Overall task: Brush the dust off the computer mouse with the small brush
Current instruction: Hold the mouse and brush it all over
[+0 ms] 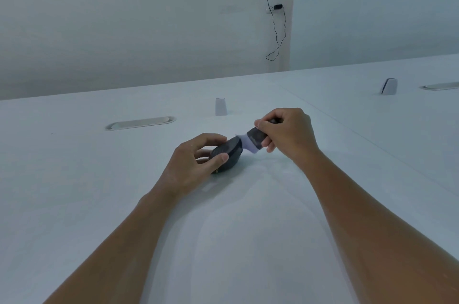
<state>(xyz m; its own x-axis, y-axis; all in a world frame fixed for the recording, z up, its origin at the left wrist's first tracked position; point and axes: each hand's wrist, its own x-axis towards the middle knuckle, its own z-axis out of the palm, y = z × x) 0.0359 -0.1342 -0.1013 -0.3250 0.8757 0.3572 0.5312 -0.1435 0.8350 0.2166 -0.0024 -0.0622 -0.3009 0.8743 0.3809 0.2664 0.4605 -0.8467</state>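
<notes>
On the white tabletop (99,204) our left hand (196,162) grips the dark grey oval mouse (229,153), tilted on edge, while our right hand (288,133), just right, clamps the dark-handled white-bristled small brush (253,141), bristles touching its right end.

Light is dim, even and cool, giving everything a bluish cast. Soft, faint shadows lie on the table (248,241) beneath the forearms; the source cannot be seen, perhaps overhead. No glare. The wide lens bends the table's far edge, and the whole picture is slightly soft.
</notes>
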